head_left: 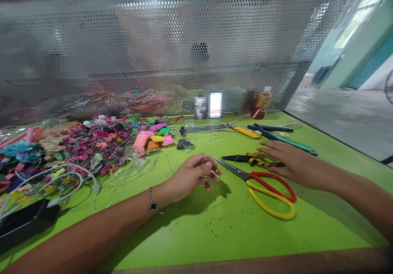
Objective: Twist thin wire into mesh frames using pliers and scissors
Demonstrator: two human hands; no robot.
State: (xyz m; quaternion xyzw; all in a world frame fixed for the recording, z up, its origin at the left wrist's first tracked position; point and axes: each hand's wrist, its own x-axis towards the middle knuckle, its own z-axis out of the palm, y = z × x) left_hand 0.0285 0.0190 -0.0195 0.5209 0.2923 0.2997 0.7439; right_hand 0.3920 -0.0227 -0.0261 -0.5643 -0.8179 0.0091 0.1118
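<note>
My left hand (192, 176) hovers over the green table (215, 233) with its fingers curled round a thin loop of clear wire (208, 159). My right hand (290, 161) lies flat with fingers stretched out, resting over the yellow-and-black pliers (245, 158). Just in front of it lie scissors with one red and one yellow handle (270, 192), their blades pointing toward my left hand.
A pile of small pink and coloured pieces (101, 143) covers the left of the table, with white cables (70, 176) and a black case (24, 225). Blue and yellow tools (264, 131), an orange bottle (260, 104) and a perforated metal screen (184, 53) stand behind.
</note>
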